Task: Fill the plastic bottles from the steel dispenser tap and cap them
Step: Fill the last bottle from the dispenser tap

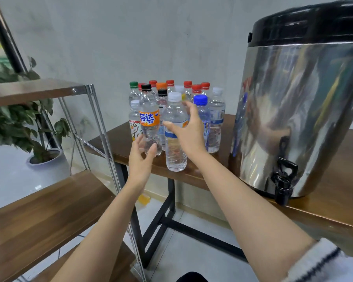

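Nearest: white knitted sleeve (322, 261) on the right arm, both forearms bare and reaching forward. Wooden shelf unit (39, 210) with a metal frame sits left of the table.

Table (192, 178): dark wood top, black legs.

Steel dispenser (302, 110) stands on the table's right part, right at the front edge, black lid on. Its black tap (283, 180) is low on the front and the spout hangs just over that edge. Nothing is under it.

Left hand (140, 161) is open, fingers spread, thumb apart. It's cupped around the base of the orange-label bottle (149, 119), which has a black cap and leans slightly. Can't tell if skin actually touches plastic.

White-capped bottle (176, 155) stands upright near the front edge at the table's left end, just right of the orange-label one, cap on.

Right hand (190, 133) is also open, at that bottle's upper half, thumb in front of it and fingers spread past its right side. No closed grip; contact unclear.

Blue-capped bottle (202, 110) is directly behind the right hand, partly hidden.

Rest of the bottle cluster (196, 89) is packed toward the back left corner, all capped: red, green, orange, black and white caps. Fill levels are unreadable through the clear plastic.

Farther left, on the floor: potted plant (18, 119) in a pale pot (49, 161). Grey wall (151, 37) behind everything.
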